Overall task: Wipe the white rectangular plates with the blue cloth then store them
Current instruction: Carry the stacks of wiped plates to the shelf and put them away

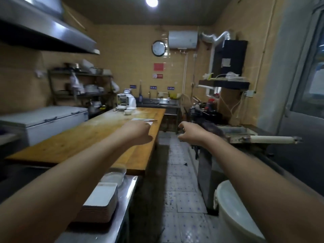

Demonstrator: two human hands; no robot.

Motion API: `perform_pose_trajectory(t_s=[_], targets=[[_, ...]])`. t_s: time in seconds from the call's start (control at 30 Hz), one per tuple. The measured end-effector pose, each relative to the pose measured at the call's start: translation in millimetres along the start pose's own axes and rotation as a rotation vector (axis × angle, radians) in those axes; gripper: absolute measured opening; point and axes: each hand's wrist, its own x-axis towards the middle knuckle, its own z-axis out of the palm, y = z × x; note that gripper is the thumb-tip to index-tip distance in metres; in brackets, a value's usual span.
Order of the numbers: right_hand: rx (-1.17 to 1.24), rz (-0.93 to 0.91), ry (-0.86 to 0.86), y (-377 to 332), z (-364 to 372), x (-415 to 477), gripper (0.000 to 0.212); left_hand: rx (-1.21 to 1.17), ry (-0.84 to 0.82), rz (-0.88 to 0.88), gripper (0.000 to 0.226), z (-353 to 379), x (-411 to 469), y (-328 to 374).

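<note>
A stack of white rectangular plates [100, 199] sits on the steel counter [121, 213] at the lower left, under my left forearm. Both arms reach forward at chest height. My left hand [138, 133] hovers over the near right part of the wooden table, fingers curled under, holding nothing that I can see. My right hand [190, 133] hangs over the aisle with loosely curled fingers and is empty. No blue cloth shows in this view.
A long wooden table [98, 135] runs ahead on the left with small white bowls [128, 110] at its far end. A white chest freezer [43, 120] stands left. A white bucket [235, 213] is at lower right beside a dark machine with a roller [271, 139]. The tiled aisle runs between.
</note>
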Motion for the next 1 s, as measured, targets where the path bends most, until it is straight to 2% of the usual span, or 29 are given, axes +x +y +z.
perform_pose_trajectory(t_s=[0.27,0.4,0.57,0.8,1.0], targets=[[0.059,-0.292,-0.151,19,13,60,0.053,0.031,-0.109,-0.328,0.036,9,6,15],[0.107,-0.418,-0.15,15,26,82,0.051,0.055,-0.151,-0.464,0.04,15,-1,19],[0.113,-0.56,-0.202,-19,56,111,0.051,0.146,-0.233,-0.595,0.03,28,-11,-2],[0.158,-0.718,-0.267,-78,103,159,0.051,0.184,-0.206,-0.77,0.031,43,-4,-58],[0.012,-0.894,-0.201,-132,130,207,0.052,0.17,-0.213,-0.895,0.033,58,8,-108]])
